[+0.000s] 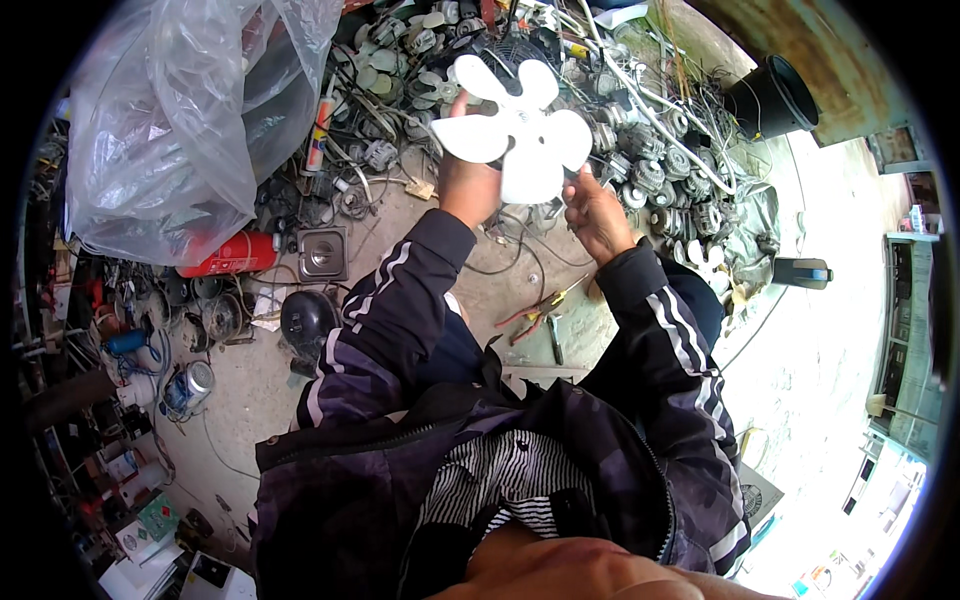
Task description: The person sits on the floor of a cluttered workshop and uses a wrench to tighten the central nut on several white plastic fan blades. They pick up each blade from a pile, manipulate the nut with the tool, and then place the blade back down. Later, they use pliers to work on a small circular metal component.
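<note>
1. The white fan blade (523,122) is up in front of me, between and just beyond my hands, held over the floor (492,240).
2. My left hand (470,186) is wrapped round behind it, a fingertip poking past the top edge of the left paddle, so that's the gripping one. Most of those fingers are hidden.
3. My right hand (598,215) is half curled, thumb and fingers bunched by the lower right edge. Honestly can't tell if it's pinching the rim or just beside it.
4. Handling: looks like plastic to me, so I'd guess really light. Probably stiff at the middle, a bit bendy at the tips, and maybe slippery.
5. I'd grab it near the hub, or pinch a paddle close to its root. Yanking on a tip could crack it, I reckon.
6. Looks: plain bright white, five rounded paddles round a small hub. The paddle nearest me looks squarer from here. Glare washes out any fine marks.
</note>
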{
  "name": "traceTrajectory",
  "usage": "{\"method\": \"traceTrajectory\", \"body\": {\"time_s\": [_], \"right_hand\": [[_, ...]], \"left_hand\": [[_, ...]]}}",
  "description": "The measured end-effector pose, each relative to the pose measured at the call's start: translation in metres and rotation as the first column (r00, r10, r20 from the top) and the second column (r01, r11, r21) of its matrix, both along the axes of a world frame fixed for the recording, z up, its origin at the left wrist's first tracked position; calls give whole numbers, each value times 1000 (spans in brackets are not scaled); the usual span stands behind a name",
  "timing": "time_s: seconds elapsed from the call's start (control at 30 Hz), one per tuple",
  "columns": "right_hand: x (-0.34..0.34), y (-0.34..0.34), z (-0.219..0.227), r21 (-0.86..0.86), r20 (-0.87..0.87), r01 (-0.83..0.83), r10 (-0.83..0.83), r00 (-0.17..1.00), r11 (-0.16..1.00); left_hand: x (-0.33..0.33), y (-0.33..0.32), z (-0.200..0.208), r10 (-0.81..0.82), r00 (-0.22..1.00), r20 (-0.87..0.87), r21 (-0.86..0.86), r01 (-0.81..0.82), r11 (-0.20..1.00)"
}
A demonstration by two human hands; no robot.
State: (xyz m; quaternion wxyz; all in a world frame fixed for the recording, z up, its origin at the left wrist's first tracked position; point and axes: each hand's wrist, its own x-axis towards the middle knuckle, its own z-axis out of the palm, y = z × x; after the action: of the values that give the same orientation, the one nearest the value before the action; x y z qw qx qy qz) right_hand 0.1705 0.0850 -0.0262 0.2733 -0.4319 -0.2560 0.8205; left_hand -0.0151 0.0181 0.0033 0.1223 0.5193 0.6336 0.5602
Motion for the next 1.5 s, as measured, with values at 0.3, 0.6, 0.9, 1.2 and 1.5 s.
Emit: {"method": "traceTrajectory", "body": {"time_s": [0.3, 0.6, 0.9, 1.2, 1.5], "right_hand": [[14, 31, -11, 158, -130, 137, -117, 985, 978], [25, 40, 5, 204, 110, 30, -53, 993, 979], [34, 44, 33, 323, 346, -236, 117, 931, 917], [30, 51, 27, -112, -186, 97, -117, 976, 989], [23, 3, 90, 650, 143, -237, 191, 971, 722]], "left_hand": [[-8, -1, -7, -321, 943, 87, 156, 305, 939], [-37, -23, 5, -415, 61, 908, 254, 707, 660], [2, -24, -13, -104, 340, 935, -123, 584, 802], [-1, -14, -16, -34, 135, 990, -39, 503, 864], [-8, -11, -18, -31, 302, 953, -61, 290, 955]]}}
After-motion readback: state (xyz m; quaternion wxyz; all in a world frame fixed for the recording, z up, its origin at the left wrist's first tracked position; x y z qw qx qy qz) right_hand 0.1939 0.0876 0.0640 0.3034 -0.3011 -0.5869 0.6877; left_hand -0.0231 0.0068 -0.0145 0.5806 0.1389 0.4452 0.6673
